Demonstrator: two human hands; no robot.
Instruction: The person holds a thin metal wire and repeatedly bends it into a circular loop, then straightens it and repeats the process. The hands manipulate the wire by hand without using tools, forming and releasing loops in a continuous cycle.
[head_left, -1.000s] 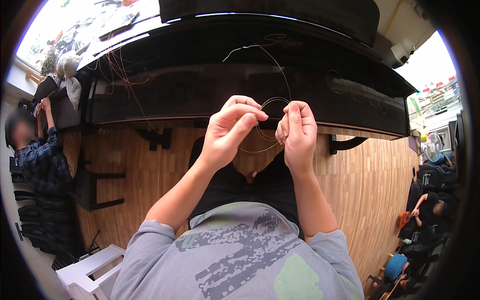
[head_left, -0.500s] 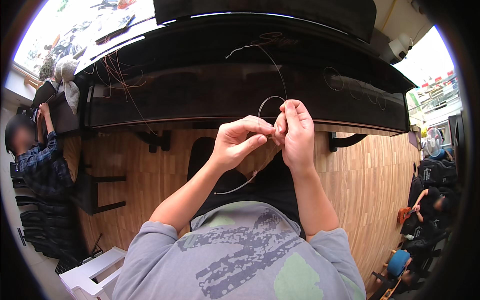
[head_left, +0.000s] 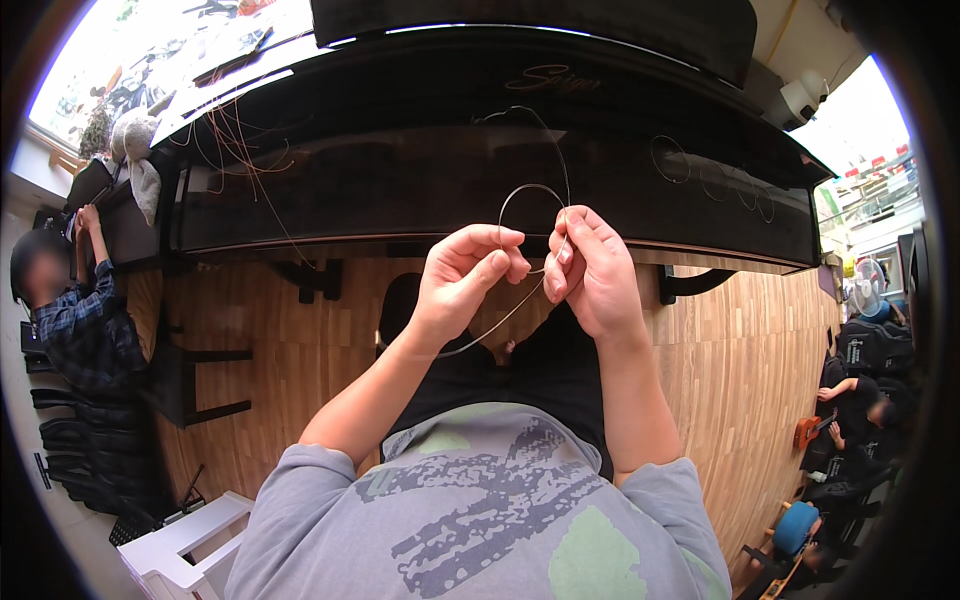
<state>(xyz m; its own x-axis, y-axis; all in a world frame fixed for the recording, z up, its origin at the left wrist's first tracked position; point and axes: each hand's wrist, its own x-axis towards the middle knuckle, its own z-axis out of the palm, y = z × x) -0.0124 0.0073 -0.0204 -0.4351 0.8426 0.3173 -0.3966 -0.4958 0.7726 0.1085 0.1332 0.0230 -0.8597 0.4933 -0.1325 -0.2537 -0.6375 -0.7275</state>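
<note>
A thin silvery guitar string is bent into a loop between my hands, in front of a black piano. My left hand pinches the left side of the loop between thumb and fingertips. My right hand grips the string where the loop crosses itself, fingers closed. One free end arcs up over the piano front. The other curves down to the left, past my left wrist. The part inside my right fingers is hidden.
Loose copper-coloured strings lie at the piano's left, and a thin coiled string at its right. A person in a plaid shirt sits far left. At far right another person holds a small orange guitar. A white stand is lower left.
My left hand has moved slightly left, away from my right, and the loop has widened. The string's lower free end has swung out to the left.
</note>
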